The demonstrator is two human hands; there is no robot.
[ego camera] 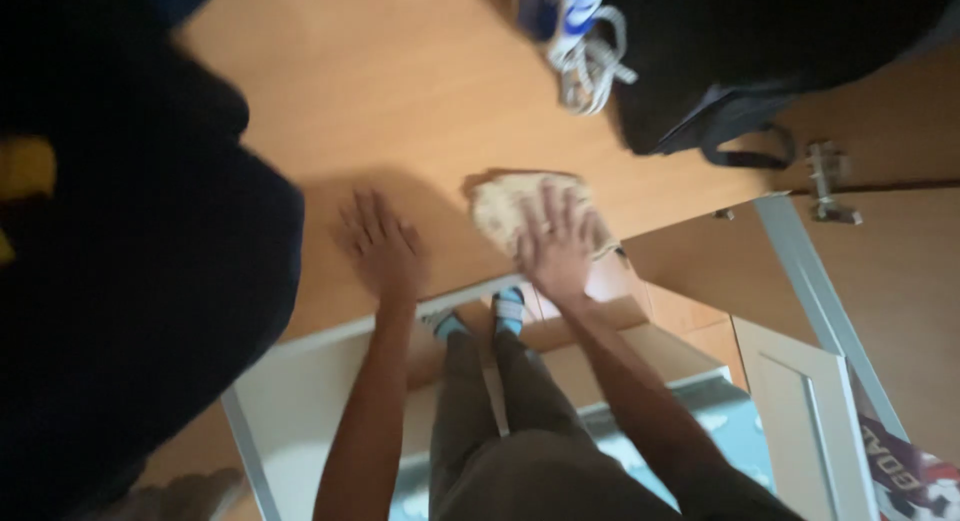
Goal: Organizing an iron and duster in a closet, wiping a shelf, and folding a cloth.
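My right hand (553,243) presses flat on a beige cloth (508,206) that lies on a wooden tabletop (400,91). Part of the cloth shows beyond my fingers, up and to the left. My left hand (380,246) rests flat on the bare wood a little to the left of the cloth, fingers spread, holding nothing. Both forearms reach up from the bottom of the view. Below the table's edge I see my legs in grey trousers and my feet in blue socks (480,316).
A large dark shape (130,271) fills the left side. A black bag (740,61) with straps and a coiled white cord (590,66) lie at the top right of the table. A white panel (810,421) and a blue patterned rug (720,421) are below right.
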